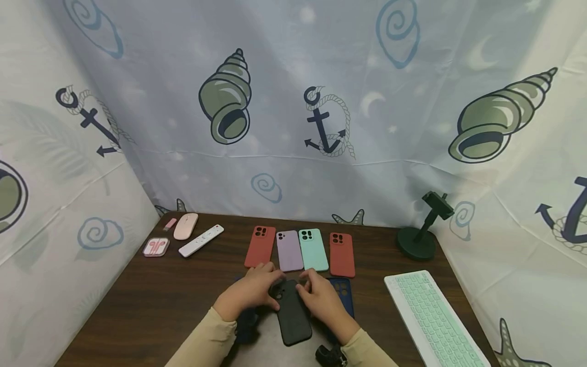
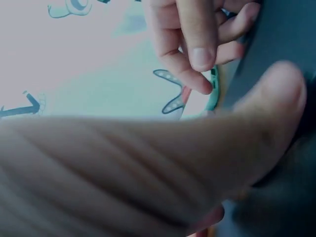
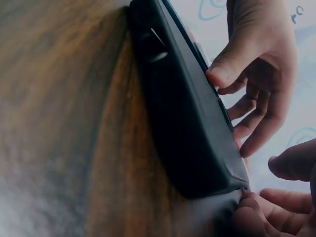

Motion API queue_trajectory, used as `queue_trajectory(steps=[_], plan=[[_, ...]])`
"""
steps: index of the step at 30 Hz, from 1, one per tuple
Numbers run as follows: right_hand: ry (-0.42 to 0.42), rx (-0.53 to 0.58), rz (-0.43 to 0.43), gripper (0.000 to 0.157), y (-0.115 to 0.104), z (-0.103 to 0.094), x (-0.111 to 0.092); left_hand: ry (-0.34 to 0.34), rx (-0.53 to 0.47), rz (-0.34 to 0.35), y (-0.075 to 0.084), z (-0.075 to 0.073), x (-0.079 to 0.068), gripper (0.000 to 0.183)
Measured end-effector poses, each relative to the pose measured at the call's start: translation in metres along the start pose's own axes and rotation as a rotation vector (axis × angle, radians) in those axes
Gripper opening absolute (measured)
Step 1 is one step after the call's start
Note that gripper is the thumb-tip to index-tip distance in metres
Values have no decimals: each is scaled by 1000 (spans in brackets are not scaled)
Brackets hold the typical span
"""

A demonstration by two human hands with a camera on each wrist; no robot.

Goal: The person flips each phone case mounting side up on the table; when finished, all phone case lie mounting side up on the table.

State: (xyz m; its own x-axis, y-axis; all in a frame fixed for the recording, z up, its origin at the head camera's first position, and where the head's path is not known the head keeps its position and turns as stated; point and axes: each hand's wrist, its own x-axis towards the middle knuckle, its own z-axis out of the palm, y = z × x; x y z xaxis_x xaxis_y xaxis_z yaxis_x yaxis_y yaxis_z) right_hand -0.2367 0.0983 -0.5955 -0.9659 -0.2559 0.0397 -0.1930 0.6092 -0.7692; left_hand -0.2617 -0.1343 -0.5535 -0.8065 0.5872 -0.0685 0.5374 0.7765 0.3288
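A black phone case [image 1: 295,317] with a camera cutout lies back up between the two hands in the head view. My left hand [image 1: 255,289] holds its upper left corner, thumb along the side and fingers at the top end. At the upper right corner, my right hand [image 1: 322,299] pinches the rim. The right wrist view shows the case's thick black side [image 3: 182,108], with the left thumb on its edge and right fingertips at the near corner. Whether a phone is inside cannot be seen. A dark blue case [image 1: 342,294] is partly covered by the right hand.
Behind the hands stand in a row a red case [image 1: 260,246], a purple case [image 1: 289,251], a mint case [image 1: 314,250] and another red case [image 1: 342,255]. A keyboard [image 1: 433,313] and phone stand [image 1: 419,239] are at right; a remote [image 1: 201,241] and mouse [image 1: 185,226] at left.
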Motion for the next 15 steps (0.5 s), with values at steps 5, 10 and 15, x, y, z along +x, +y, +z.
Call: queue_trajectory(steps=[5,10,15], plan=[[42,-84,-34,25,-1,2,2,-19,29,-31,0,4,5,74],[53,-140,-43,22,1,3,2,-69,34,-52,2,8,8,68],[48,-147,-44,23,0,5,2,-84,5,-41,3,7,6,67]])
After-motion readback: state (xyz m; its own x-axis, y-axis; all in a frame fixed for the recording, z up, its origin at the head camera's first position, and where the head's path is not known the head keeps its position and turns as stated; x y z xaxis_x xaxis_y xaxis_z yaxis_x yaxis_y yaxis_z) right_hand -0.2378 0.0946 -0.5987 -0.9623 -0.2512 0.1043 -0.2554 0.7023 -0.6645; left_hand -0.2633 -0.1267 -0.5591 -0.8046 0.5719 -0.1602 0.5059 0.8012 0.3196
